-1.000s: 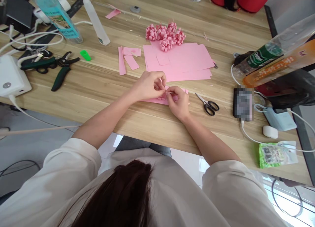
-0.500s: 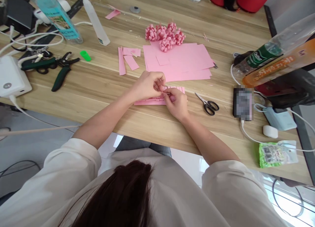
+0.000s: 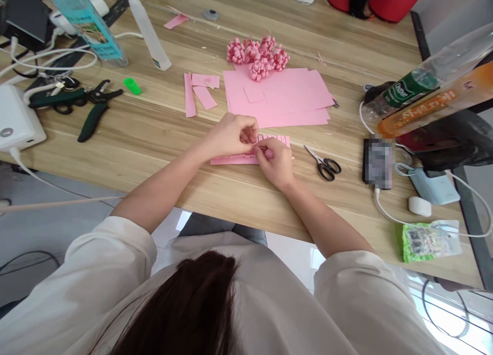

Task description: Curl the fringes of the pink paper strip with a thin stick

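Note:
A strip of pink paper [image 3: 234, 160] with cuts along its far edge lies flat under my hands. My left hand [image 3: 234, 133] is closed in a pinch over the cut edge; its fingertips partly hide what they grip, which looks like one of the paper tabs. Between the thumb and fingers of my right hand [image 3: 276, 162] is a thin stick [image 3: 263, 148], its tip pointing at the left fingertips. Black-handled scissors [image 3: 327, 167] lie open to the right. Beyond the hands are stacked pink sheets [image 3: 287, 93] and a cluster of curled pink paper flowers [image 3: 260, 59].
Pink paper scraps [image 3: 204, 95], a green cap [image 3: 132, 86], a white glue bottle [image 3: 150, 34] and dark-green pliers [image 3: 92, 121] lie leftward. At the right are a phone [image 3: 378, 162], plastic bottles [image 3: 416, 90], a white case [image 3: 419, 206] and a green packet [image 3: 418, 242].
Both hands stay at nearly the same spot on the paper strip, with only a slight shift of the right fingers. The view has moved a little.

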Demonstrator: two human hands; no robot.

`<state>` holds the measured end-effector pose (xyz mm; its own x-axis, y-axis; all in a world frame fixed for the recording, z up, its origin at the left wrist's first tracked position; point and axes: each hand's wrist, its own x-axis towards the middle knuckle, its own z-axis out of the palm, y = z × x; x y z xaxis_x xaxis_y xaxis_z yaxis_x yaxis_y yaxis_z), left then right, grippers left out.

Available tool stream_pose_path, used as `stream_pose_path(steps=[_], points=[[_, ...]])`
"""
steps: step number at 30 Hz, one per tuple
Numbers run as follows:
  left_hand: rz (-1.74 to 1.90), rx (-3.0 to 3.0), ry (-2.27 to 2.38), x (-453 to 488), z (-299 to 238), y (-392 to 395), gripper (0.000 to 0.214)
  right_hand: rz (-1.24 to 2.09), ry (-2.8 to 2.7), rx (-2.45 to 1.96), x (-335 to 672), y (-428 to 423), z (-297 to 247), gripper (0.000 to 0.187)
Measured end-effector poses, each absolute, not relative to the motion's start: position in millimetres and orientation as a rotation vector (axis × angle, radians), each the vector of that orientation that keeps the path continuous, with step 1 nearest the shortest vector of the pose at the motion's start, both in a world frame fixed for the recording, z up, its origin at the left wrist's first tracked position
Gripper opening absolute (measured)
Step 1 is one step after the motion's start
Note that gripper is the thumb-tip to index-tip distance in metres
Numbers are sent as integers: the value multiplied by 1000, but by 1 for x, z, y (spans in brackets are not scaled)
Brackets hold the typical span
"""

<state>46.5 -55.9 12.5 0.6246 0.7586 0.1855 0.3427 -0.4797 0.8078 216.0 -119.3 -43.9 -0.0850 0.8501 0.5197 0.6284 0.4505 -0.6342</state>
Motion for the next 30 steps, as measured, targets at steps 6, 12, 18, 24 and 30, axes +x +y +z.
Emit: stream_pose_path(steps=[6,12,18,24,30], points=[[576,2125,875,46,12,-55,14,344,-1818,-1287,217,-119,-45,13],[483,2230,857,46,7,-52,15,337,-1814,-1313,216,-118,-47,10],[513,2213,903,46,8,-52,14,327,-1830,-1284,216,-120,-45,11],[553,2207,909,46,9,-51,12,331,-1847,-1381,215,-121,-44,11],[529,2123,901,44,9,-51,10,355,-1839,-1436,213,-122,-43,11]])
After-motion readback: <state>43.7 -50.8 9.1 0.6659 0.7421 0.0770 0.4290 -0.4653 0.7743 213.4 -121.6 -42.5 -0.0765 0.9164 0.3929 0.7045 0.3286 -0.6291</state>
